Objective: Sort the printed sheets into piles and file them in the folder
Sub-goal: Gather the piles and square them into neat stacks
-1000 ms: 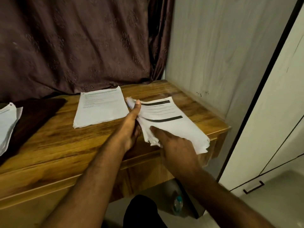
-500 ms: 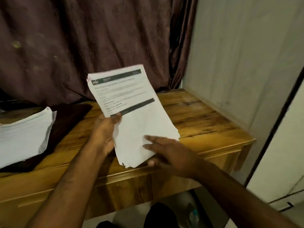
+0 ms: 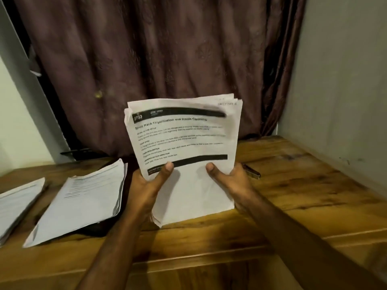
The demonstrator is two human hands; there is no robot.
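I hold a stack of printed sheets (image 3: 186, 139) upright, its lower edge standing on the wooden table (image 3: 303, 195). The top sheet has two black bars and several lines of text. My left hand (image 3: 150, 183) grips the stack's left side with the thumb on the front. My right hand (image 3: 230, 178) grips the right side, thumb also on the front. A second pile of sheets (image 3: 83, 199) lies flat to the left, partly on a dark folder (image 3: 98, 229). A third pile (image 3: 16, 201) lies at the far left edge.
A small metal object like a stapler (image 3: 252, 171) lies on the table just behind my right hand. A brown curtain (image 3: 157, 59) hangs behind the table. A pale wall (image 3: 345, 80) bounds the right side. The table's front edge runs below my forearms.
Both hands lifted the stack off the table's right end, carried it to the middle and stood it upright on its lower edge. The right hand went from resting on it to gripping its side.
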